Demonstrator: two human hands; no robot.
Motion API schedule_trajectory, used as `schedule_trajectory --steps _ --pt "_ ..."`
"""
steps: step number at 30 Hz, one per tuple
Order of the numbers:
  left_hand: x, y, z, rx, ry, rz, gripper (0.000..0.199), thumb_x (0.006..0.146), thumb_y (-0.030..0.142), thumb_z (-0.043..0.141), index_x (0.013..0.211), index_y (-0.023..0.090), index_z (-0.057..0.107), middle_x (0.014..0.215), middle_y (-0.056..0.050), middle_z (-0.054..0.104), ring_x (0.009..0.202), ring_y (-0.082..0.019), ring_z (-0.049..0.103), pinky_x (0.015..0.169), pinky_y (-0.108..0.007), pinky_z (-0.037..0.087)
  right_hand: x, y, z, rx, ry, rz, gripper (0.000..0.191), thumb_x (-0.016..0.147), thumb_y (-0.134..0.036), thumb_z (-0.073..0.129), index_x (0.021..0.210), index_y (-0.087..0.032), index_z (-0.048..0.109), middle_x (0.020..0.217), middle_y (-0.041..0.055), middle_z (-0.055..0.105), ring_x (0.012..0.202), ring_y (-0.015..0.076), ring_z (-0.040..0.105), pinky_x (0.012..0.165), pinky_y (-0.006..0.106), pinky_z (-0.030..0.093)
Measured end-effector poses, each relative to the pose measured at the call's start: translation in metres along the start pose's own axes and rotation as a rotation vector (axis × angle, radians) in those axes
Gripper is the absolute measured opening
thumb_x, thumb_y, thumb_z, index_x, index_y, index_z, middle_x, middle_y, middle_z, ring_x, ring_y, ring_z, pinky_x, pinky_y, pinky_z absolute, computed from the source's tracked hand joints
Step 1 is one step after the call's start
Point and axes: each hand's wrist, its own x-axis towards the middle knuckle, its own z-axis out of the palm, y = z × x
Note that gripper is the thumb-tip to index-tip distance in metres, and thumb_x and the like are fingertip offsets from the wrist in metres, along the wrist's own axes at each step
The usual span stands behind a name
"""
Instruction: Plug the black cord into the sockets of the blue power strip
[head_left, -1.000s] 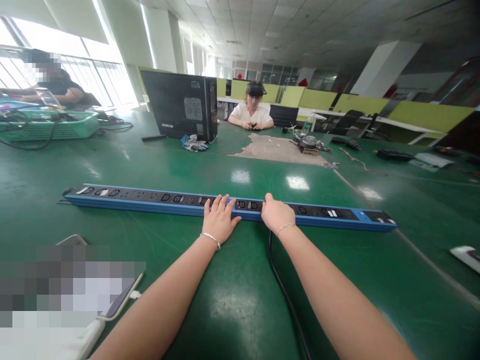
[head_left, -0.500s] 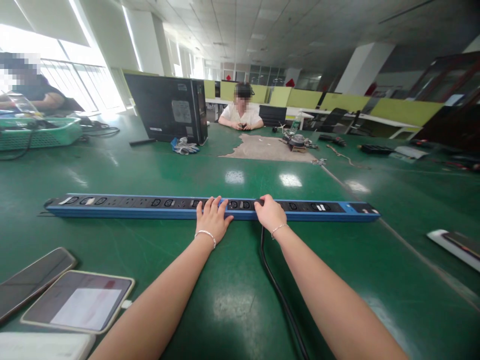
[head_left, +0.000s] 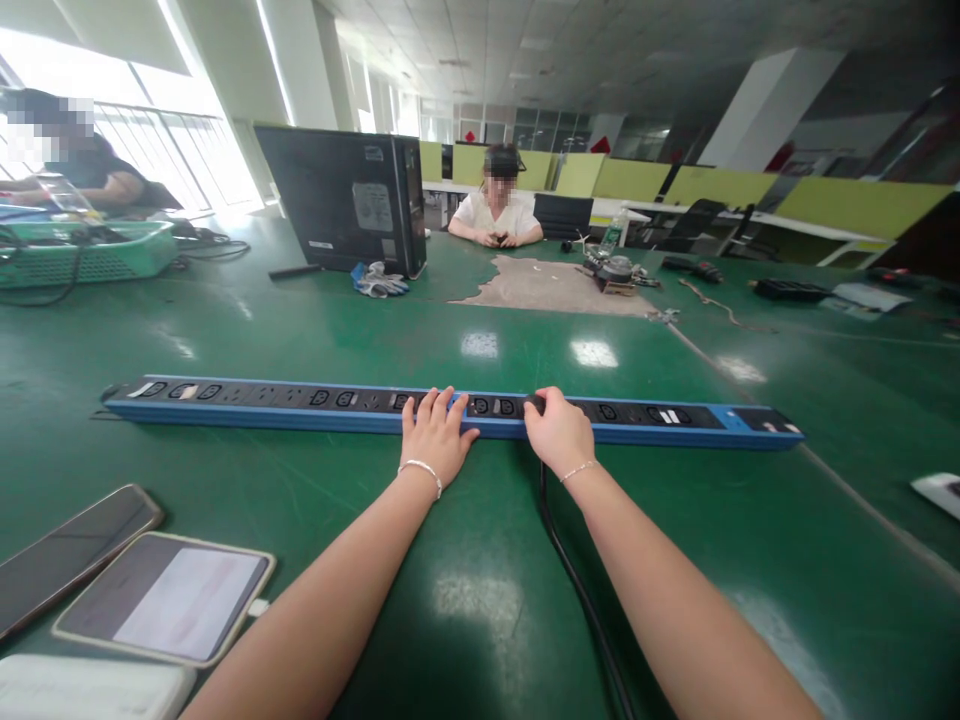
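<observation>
1. Cord [head_left: 544, 508] crosses the near bench [head_left: 420, 600] to the right grip [head_left: 560, 432], clamped on a black plug [head_left: 535, 402].
2. Left grip [head_left: 435, 437] rests, fingers apart, on the blue power strip [head_left: 499, 428], mid-bench.
3. Neither has slid along it since half a second ago; the hold looks steady.
4. Beyond, the computer tower [head_left: 322, 180] bears an unreadable label [head_left: 373, 207].

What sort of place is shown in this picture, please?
Probably an office used partly as a workshop: yellow-green partitions stand in the background, while a black computer case and a long blue power strip rest on the large green table.
</observation>
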Motion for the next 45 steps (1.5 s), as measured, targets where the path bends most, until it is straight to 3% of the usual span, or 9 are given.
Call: schedule_trajectory --steps 5,10,13,15,18,21,26,32,45 --pt "0.0 0.0 0.0 -0.024 0.005 0.001 0.052 0.085 0.046 0.045 0.133 0.025 0.043 0.139 -0.007 0.044 0.13 -0.027 0.032 0.109 -0.05 0.012 -0.001 0.002 -0.004 0.085 0.027 -0.008 0.034 0.086 -0.037 0.042 0.111 -0.019 0.055 0.095 0.0096 0.067 0.089 0.0238 0.062 0.077 0.031 0.043" --pt "0.0 0.001 -0.001 -0.025 -0.014 -0.005 0.053 0.084 0.047 0.045 0.133 0.027 0.042 0.14 -0.006 0.043 0.131 -0.027 0.031 0.109 -0.05 0.012 0.011 0.001 -0.054 0.245 0.304 -0.046 0.042 0.086 -0.043 0.042 0.117 -0.017 0.05 0.093 0.0107 0.065 0.082 0.0215 0.06 0.072 0.03 0.043" --pt "0.0 0.001 -0.001 -0.017 -0.023 -0.014 0.052 0.085 0.048 0.044 0.133 0.027 0.043 0.141 -0.006 0.042 0.131 -0.026 0.031 0.109 -0.049 0.012 0.03 0.019 -0.079 0.389 0.206 -0.055 0.037 0.083 -0.041 0.048 0.11 -0.016 0.052 0.081 0.0076 0.064 0.065 0.0161 0.058 0.062 0.027 0.044" --pt "0.0 0.001 -0.002 -0.015 -0.023 -0.018 0.051 0.085 0.047 0.044 0.132 0.027 0.043 0.14 -0.006 0.043 0.131 -0.026 0.032 0.109 -0.049 0.013 0.039 0.042 -0.083 0.532 0.123 -0.012 0.034 0.084 -0.036 0.048 0.11 -0.016 0.05 0.069 0.0025 0.06 0.052 0.0123 0.052 0.053 0.025 0.042" --pt "0.0 0.0 -0.001 -0.017 -0.013 -0.009 0.051 0.085 0.047 0.044 0.132 0.027 0.044 0.14 -0.006 0.044 0.131 -0.026 0.032 0.109 -0.049 0.013 0.044 0.084 -0.078 0.644 0.057 0.138 0.031 0.085 -0.031 0.045 0.109 -0.012 0.049 0.061 -0.0007 0.055 0.045 0.0103 0.048 0.046 0.023 0.039" --pt "0.0 0.0 0.0 -0.018 0.0 -0.001 0.051 0.085 0.046 0.045 0.132 0.026 0.044 0.14 -0.007 0.043 0.131 -0.026 0.032 0.108 -0.049 0.014 0.044 0.12 -0.07 0.368 0.078 0.256 0.028 0.083 -0.034 0.046 0.096 -0.011 0.057 0.066 0.0045 0.06 0.051 0.013 0.053 0.051 0.025 0.041" --pt "0.0 -0.001 0.0 -0.011 0.004 -0.001 0.051 0.085 0.046 0.045 0.131 0.025 0.045 0.139 -0.007 0.044 0.13 -0.027 0.033 0.108 -0.048 0.014 0.048 0.149 -0.06 -0.041 0.048 0.19 0.032 0.084 -0.039 0.045 0.091 -0.013 0.063 0.089 0.0125 0.067 0.083 0.0219 0.062 0.07 0.029 0.043" --pt "0.0 0.0 0.0 -0.009 0.005 -0.002 0.051 0.084 0.046 0.045 0.131 0.025 0.044 0.139 -0.007 0.045 0.13 -0.027 0.033 0.108 -0.048 0.014 0.05 0.15 -0.054 -0.11 0.05 0.172 0.039 0.085 -0.042 0.042 0.103 -0.012 0.06 0.097 0.0156 0.066 0.092 0.0249 0.061 0.073 0.03 0.042" --pt "0.0 -0.001 0.002 -0.009 0.031 0.007 0.051 0.084 0.046 0.047 0.131 0.025 0.045 0.138 -0.008 0.045 0.129 -0.027 0.034 0.107 -0.049 0.015 0.039 0.131 -0.045 -0.18 0.04 0.226 0.039 0.085 -0.043 0.041 0.106 -0.014 0.055 0.095 0.0158 0.066 0.089 0.0264 0.062 0.073 0.033 0.044"
